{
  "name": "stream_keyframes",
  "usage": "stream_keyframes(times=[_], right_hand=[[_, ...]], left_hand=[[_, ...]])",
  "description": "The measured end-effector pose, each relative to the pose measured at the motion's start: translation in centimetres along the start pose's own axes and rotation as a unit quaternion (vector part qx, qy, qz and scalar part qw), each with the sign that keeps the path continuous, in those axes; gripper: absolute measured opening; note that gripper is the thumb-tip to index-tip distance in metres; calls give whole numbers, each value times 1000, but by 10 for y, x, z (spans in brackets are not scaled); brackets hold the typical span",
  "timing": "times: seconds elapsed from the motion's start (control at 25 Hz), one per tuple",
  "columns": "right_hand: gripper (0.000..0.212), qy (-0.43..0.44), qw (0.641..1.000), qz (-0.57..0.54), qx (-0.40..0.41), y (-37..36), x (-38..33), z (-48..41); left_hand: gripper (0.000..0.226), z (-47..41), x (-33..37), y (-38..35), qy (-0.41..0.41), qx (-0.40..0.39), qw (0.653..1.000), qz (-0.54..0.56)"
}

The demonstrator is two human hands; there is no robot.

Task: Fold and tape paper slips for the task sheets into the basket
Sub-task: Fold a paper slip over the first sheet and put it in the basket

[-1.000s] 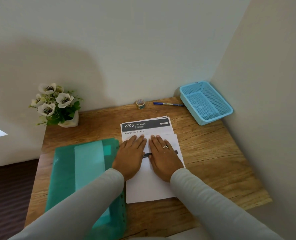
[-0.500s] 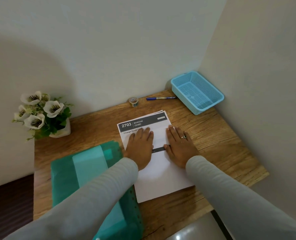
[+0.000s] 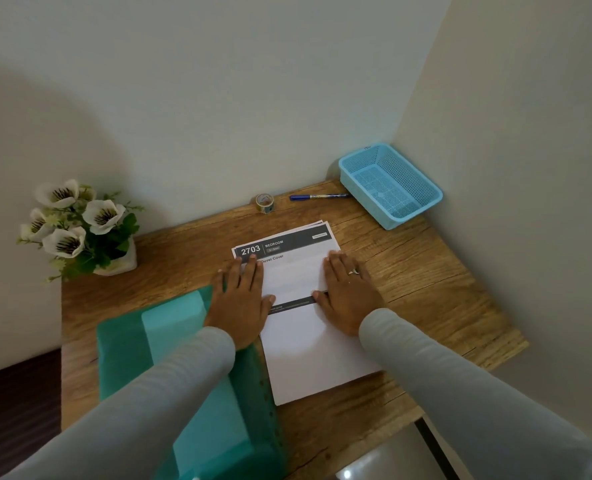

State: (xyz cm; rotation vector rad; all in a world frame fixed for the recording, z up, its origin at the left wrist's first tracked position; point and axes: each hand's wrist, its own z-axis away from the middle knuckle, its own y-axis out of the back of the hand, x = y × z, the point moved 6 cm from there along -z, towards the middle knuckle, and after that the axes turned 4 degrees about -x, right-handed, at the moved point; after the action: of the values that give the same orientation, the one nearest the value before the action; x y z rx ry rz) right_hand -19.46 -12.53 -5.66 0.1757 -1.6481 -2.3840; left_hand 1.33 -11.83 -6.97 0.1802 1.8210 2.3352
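Risk I see: sheet (image 3: 294,277) slides on stack (image 3: 287,241), crease skews. Left hand (image 3: 241,301) and right hand (image 3: 348,296) lie flat, fingers straight, pressing it.

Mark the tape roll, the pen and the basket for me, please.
tape roll (image 3: 265,208): head view, outer band.
pen (image 3: 319,196): head view, middle of the barrel.
basket (image 3: 360,195): head view, outer left wall.
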Motion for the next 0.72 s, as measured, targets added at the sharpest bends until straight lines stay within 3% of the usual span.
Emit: stream_keyframes(times=[0.2,0.52,0.72], right_hand=[[72,116,993,-28,18,-6,-61,-2],[76,46,998,-30,12,-4,40,-7],[81,61,997,-47,-6,23,49,-12]], left_hand=[[75,1,-1,-1,7,2,1000,6],[81,0,-2,1,5,-4,1000,0],[83,-2,-2,24,3,-21,1000,8]])
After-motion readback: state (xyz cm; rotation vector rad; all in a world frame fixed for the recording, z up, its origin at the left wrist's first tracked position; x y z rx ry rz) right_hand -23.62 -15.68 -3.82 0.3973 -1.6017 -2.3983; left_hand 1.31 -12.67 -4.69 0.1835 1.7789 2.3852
